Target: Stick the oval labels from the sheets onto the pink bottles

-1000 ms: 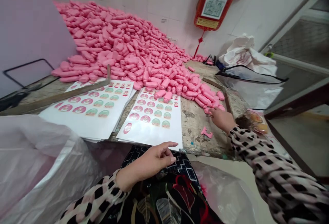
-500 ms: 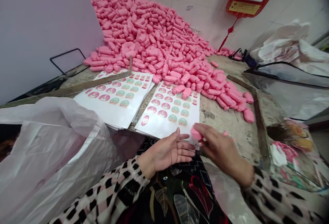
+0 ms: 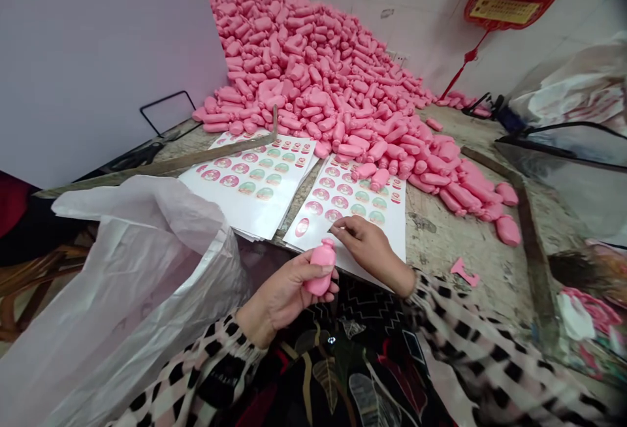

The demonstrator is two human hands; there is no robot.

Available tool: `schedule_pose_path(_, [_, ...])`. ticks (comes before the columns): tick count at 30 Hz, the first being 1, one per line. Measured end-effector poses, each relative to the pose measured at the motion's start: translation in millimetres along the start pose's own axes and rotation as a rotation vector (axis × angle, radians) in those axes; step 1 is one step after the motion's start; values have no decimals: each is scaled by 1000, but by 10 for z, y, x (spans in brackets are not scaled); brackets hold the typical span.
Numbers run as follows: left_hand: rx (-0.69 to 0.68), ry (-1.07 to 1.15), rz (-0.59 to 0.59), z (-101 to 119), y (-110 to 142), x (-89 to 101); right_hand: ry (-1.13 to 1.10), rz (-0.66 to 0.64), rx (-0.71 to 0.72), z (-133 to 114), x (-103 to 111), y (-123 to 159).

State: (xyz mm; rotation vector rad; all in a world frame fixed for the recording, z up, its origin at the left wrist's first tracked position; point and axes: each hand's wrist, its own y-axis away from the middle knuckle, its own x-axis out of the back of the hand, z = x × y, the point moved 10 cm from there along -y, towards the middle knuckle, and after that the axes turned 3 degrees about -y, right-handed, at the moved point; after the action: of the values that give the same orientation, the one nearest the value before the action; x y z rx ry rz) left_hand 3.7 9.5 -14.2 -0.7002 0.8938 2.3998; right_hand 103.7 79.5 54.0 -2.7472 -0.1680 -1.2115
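My left hand (image 3: 281, 293) is closed around a small pink bottle (image 3: 321, 266), held upright over my lap. My right hand (image 3: 365, 244) rests on the near sticker sheet (image 3: 321, 215), fingers pinched at a sticker near the sheet's lower edge. A second sticker sheet (image 3: 255, 179) lies to the left. A big heap of pink bottles (image 3: 333, 81) covers the table behind the sheets.
A large white plastic bag (image 3: 137, 283) stands open at my left. A long wooden strip (image 3: 161, 166) lies across the left sheet. A pink scrap (image 3: 463, 271) lies on the worn table (image 3: 450, 237). Another bag on a black wire frame (image 3: 563, 153) is at right.
My right hand took a bottle from the pile's edge and passed it to my left hand. It then moved onto the near sticker sheet. The view swung leftward.
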Motion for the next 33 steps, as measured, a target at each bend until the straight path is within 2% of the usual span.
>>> schedule_pose_path(3, [-127,-191,145,157,68,218,189,-13,0,-73,-216,-195])
schedule_pose_path(6, [-359,-661,378,460,201,414,365,18,5,-147,-309,-298])
schedule_pose_path(8, [-509,-1015,473,610,284,399,440,33,8,-172,-350,-326])
schedule_pose_path(11, [-618,-1370,452,596,281,297,505,44,-9,-169,-390,-337])
schedule_pose_path(17, [-538,-1789,454,400,179,261,552,12,-35,-154,-416,-333])
schedule_pose_path(22, [-530,-1958,467,349,167,220,509,-1,-32,-137,-427,-339])
schedule_pose_path(27, [-572,-1938,450,317,161,234,418,-14,-46,-95,-446,-314])
schedule_pose_path(33, [-615,-1880,435,303,140,266,307,54,-48,-104,-459,-219])
